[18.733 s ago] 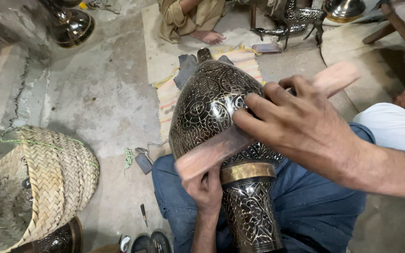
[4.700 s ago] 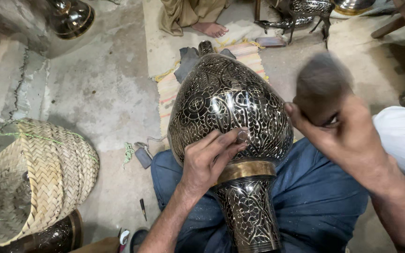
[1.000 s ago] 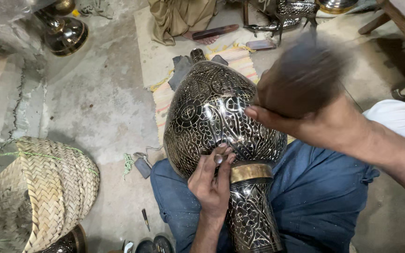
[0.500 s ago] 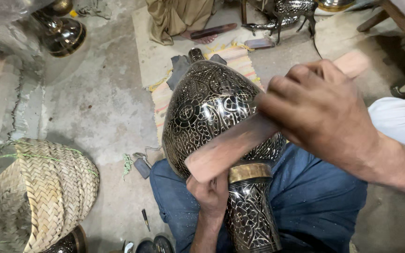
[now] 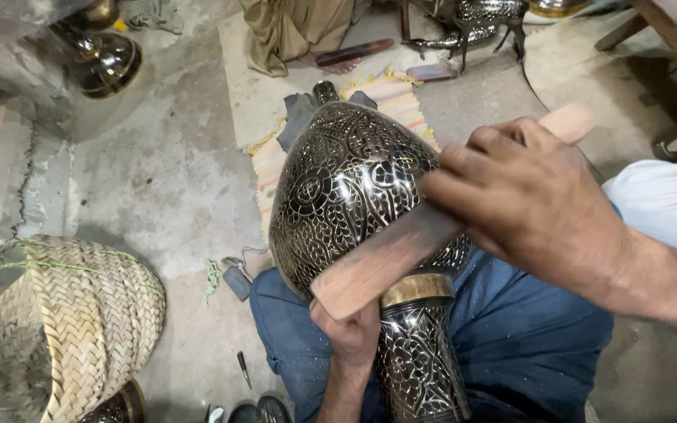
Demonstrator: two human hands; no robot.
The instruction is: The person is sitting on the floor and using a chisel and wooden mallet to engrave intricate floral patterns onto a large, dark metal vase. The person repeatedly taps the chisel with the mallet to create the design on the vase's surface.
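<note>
A bare concrete floor (image 5: 150, 180) carries everything here. The largest thing on it is the engraved metal vase (image 5: 354, 188), dark with silvery patterning, which lies tilted across the person's lap on blue trousers (image 5: 526, 345), its bulbous body pointing away toward a striped mat (image 5: 276, 157) and its narrow patterned stem with a brass-coloured band toward the lower edge of the view. At the floor's lower left corner lies a woven straw basket (image 5: 80, 313), tipped on its side. Near the upper left corner stands a shiny dark metal vessel (image 5: 107, 59).

The right hand (image 5: 534, 204) is closed around a flat wooden stick (image 5: 393, 258), fingers wrapped over its middle; the stick lies slantwise against the vase's belly, one end showing past the knuckles at upper right, the other just above the brass band. The left hand (image 5: 350, 333) sits under the stick's lower end, beside the stem; its fingers are curled, but what they grip cannot be told. A small dark tool (image 5: 243, 368) lies on the floor near the basket.
</note>
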